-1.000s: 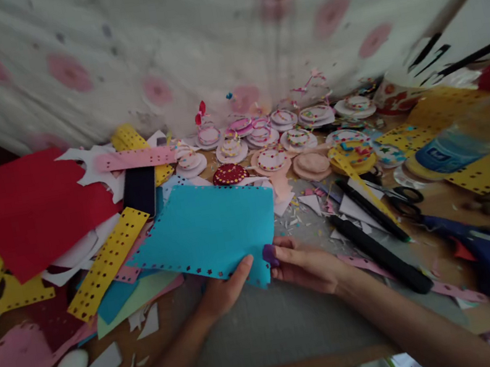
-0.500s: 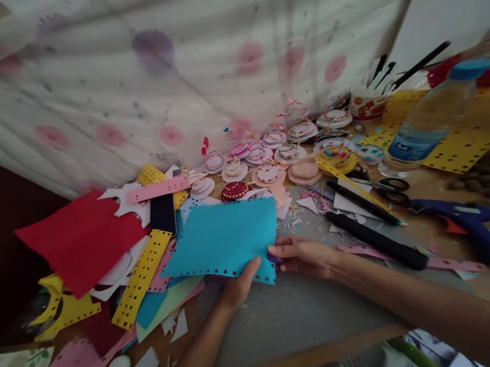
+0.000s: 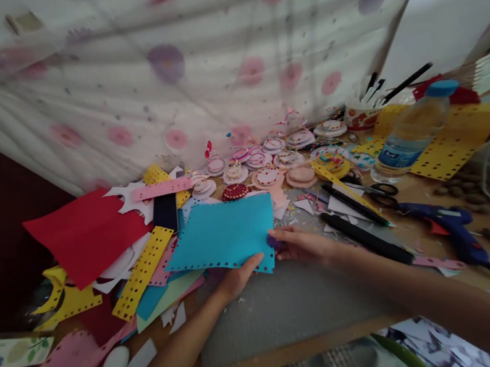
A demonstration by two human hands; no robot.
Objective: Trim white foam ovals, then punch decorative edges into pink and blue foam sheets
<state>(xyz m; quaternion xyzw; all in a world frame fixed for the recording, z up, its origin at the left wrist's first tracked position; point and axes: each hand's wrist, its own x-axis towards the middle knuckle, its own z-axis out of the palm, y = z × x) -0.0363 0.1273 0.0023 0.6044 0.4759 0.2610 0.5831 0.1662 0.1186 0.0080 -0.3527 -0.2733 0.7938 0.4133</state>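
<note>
A blue foam sheet (image 3: pixel 222 233) with punched holes along its edges lies in the middle of the table. My left hand (image 3: pixel 237 277) grips its near edge from below, thumb on top. My right hand (image 3: pixel 302 244) pinches the sheet's near right corner, and a small purple thing (image 3: pixel 275 242) sits at its fingertips. Both hands are closed on the sheet above a grey mat (image 3: pixel 294 307).
A red sheet (image 3: pixel 84 232), yellow punched strips (image 3: pixel 140 273) and pink scraps lie left. Several decorated round pieces (image 3: pixel 267 175) stand behind. Black markers (image 3: pixel 367 238), scissors (image 3: pixel 380 192), a blue glue gun (image 3: pixel 450 227) and a water bottle (image 3: pixel 410 131) lie right.
The view has tilted up and pulled back, showing more curtain and the bottle. My hands keep their grip on the blue sheet, which has hardly moved.
</note>
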